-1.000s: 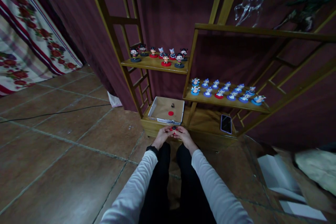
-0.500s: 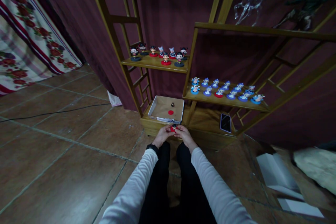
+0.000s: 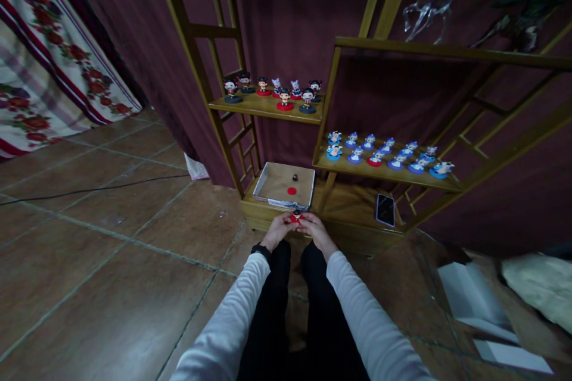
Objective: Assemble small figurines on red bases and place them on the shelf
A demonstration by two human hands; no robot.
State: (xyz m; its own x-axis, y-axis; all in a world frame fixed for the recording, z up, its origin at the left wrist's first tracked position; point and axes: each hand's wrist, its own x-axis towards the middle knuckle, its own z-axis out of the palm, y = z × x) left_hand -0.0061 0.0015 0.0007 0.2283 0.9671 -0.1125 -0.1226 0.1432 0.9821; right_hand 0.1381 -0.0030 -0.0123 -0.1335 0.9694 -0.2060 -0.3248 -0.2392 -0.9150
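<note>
Between my hands is a small dark-haired figurine (image 3: pixel 297 215) on a red base, held in front of the shelf unit. The fingers of my left hand (image 3: pixel 279 228) are closed on its left side. My right hand (image 3: pixel 314 228) pinches it from the right. Just beyond, a shallow cardboard box (image 3: pixel 277 186) holds a loose red disc (image 3: pixel 292 191) and a small dark-topped figurine piece (image 3: pixel 295 178). Part of the held figurine is hidden by my fingers.
Several figurines stand on the upper left shelf (image 3: pixel 250 106). Rows of mostly blue and purple ones fill the right shelf (image 3: pixel 357 165). A phone (image 3: pixel 385 209) lies on the bottom board. White box pieces (image 3: pixel 473 294) are on the floor at right; a black cable (image 3: pixel 111 187) runs at left.
The view has shifted very slightly, so the shelves appear a little further right. Both hands keep the same hold on the figurine.
</note>
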